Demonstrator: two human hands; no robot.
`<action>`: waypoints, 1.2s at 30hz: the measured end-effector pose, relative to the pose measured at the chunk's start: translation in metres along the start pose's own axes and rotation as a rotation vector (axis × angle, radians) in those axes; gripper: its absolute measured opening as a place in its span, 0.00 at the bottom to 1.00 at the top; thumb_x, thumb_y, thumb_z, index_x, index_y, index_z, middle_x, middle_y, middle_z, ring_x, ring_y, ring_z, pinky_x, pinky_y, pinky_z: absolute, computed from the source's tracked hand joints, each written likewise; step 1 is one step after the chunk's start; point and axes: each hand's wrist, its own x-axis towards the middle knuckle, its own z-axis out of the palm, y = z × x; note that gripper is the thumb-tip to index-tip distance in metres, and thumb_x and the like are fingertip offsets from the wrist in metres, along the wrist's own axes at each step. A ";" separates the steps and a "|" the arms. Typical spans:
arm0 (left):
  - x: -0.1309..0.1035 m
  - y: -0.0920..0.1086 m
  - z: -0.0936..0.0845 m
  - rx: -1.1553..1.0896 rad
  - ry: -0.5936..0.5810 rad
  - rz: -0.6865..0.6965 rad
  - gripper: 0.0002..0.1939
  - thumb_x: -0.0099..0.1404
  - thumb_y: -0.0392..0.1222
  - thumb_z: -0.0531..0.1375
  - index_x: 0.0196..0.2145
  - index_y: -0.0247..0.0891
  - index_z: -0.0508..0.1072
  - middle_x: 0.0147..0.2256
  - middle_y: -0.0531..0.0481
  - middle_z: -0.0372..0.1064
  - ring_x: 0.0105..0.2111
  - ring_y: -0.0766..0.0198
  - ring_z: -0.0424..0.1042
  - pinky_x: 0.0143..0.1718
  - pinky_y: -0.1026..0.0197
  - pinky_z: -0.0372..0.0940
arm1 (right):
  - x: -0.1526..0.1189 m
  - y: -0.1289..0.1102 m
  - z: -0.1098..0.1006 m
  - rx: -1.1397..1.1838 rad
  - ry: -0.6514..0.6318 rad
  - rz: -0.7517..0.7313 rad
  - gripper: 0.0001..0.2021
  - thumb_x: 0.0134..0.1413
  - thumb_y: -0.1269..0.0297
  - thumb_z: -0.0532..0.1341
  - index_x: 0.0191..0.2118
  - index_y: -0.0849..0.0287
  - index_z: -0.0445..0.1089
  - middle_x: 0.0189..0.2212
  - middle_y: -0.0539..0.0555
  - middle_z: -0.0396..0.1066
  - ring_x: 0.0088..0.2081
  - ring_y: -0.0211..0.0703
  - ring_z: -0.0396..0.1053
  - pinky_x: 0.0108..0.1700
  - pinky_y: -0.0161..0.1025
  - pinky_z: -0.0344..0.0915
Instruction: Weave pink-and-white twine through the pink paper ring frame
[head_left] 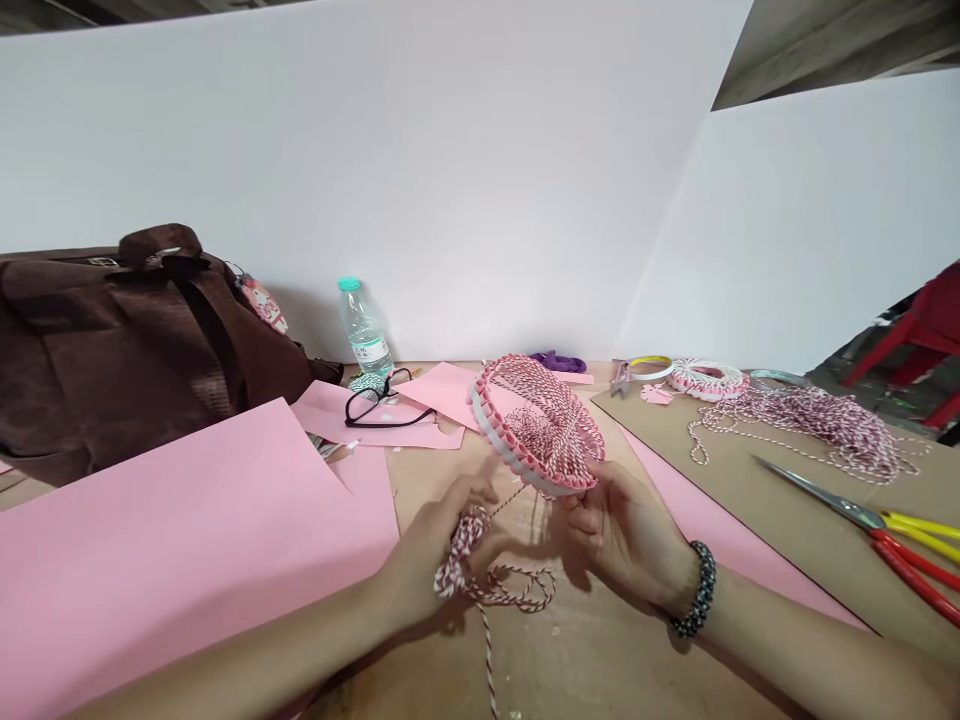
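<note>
A round hoop (536,425) with a pink ruffled rim and a white band is strung across with red-and-white twine. It tilts above the table, its lower right edge pinched in my right hand (626,535). My left hand (431,545), just below and to the left, is closed around a bundle of red-and-white twine (461,550). One taut strand runs from this bundle up to the hoop's rim. Loose loops of the twine hang under my left hand, and a tail trails toward the front edge of the view. A dark beaded bracelet (697,590) circles my right wrist.
Large pink sheets (187,560) cover the left side, near a brown bag (112,350). Black glasses (386,405) and a water bottle (365,330) stand behind. On the right board lie scissors (847,505), a twine heap (832,425) and another ruffled ring (705,380).
</note>
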 end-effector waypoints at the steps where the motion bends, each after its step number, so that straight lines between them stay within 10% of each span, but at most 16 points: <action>1: 0.001 0.000 -0.001 -0.030 -0.014 -0.022 0.08 0.67 0.43 0.52 0.39 0.37 0.67 0.21 0.56 0.66 0.19 0.70 0.64 0.22 0.69 0.58 | 0.000 0.000 0.000 -0.003 -0.001 0.003 0.09 0.50 0.63 0.61 0.25 0.62 0.65 0.18 0.48 0.65 0.16 0.29 0.56 0.16 0.26 0.54; 6: 0.000 0.003 -0.007 0.262 0.188 0.507 0.05 0.63 0.40 0.58 0.37 0.39 0.72 0.33 0.47 0.72 0.37 0.61 0.70 0.40 0.59 0.65 | 0.001 0.000 -0.002 0.013 0.001 0.010 0.08 0.50 0.64 0.61 0.25 0.61 0.65 0.19 0.48 0.65 0.16 0.30 0.57 0.16 0.26 0.55; 10: -0.006 0.017 -0.007 0.488 0.207 0.899 0.05 0.64 0.32 0.55 0.34 0.39 0.70 0.43 0.47 0.73 0.54 0.59 0.64 0.60 0.49 0.50 | 0.002 0.000 -0.003 0.016 0.003 0.021 0.08 0.50 0.64 0.61 0.25 0.62 0.65 0.18 0.48 0.64 0.16 0.30 0.56 0.16 0.27 0.55; 15: -0.009 0.016 0.000 0.322 0.077 0.784 0.13 0.67 0.40 0.52 0.24 0.37 0.62 0.20 0.53 0.65 0.24 0.67 0.66 0.38 0.62 0.67 | 0.001 0.000 -0.001 0.004 0.005 0.000 0.08 0.49 0.64 0.62 0.25 0.61 0.65 0.19 0.48 0.64 0.16 0.29 0.57 0.17 0.27 0.54; 18: -0.007 0.007 0.003 0.228 0.209 0.453 0.11 0.64 0.39 0.56 0.25 0.39 0.58 0.17 0.58 0.58 0.17 0.72 0.56 0.20 0.69 0.57 | 0.000 0.000 -0.001 0.009 0.003 -0.016 0.08 0.49 0.64 0.62 0.25 0.61 0.64 0.19 0.48 0.65 0.16 0.29 0.56 0.17 0.27 0.55; 22: -0.001 0.006 0.002 0.087 0.099 0.108 0.07 0.63 0.37 0.57 0.40 0.38 0.65 0.21 0.59 0.64 0.18 0.73 0.62 0.20 0.71 0.59 | 0.000 -0.001 -0.001 -0.016 -0.009 -0.018 0.08 0.49 0.63 0.62 0.25 0.61 0.64 0.19 0.48 0.65 0.16 0.30 0.57 0.16 0.27 0.54; 26: 0.000 0.012 -0.004 0.318 0.154 0.544 0.05 0.62 0.36 0.59 0.37 0.41 0.72 0.36 0.49 0.73 0.38 0.63 0.72 0.38 0.64 0.67 | 0.001 0.000 -0.002 -0.012 -0.005 -0.004 0.09 0.48 0.63 0.63 0.25 0.61 0.65 0.19 0.48 0.65 0.16 0.30 0.57 0.16 0.27 0.54; 30: -0.007 0.023 -0.010 0.517 0.220 0.917 0.06 0.61 0.37 0.60 0.36 0.47 0.74 0.41 0.56 0.75 0.49 0.64 0.68 0.60 0.53 0.55 | 0.001 0.000 -0.002 -0.007 0.006 0.018 0.09 0.49 0.63 0.62 0.23 0.61 0.64 0.17 0.47 0.64 0.15 0.30 0.56 0.16 0.27 0.54; 36: -0.007 0.029 -0.007 0.479 0.109 1.078 0.09 0.62 0.45 0.59 0.26 0.42 0.72 0.28 0.51 0.73 0.38 0.64 0.72 0.51 0.59 0.64 | 0.000 -0.001 -0.003 0.011 -0.009 0.009 0.07 0.47 0.66 0.62 0.25 0.61 0.64 0.19 0.48 0.64 0.17 0.30 0.57 0.16 0.27 0.53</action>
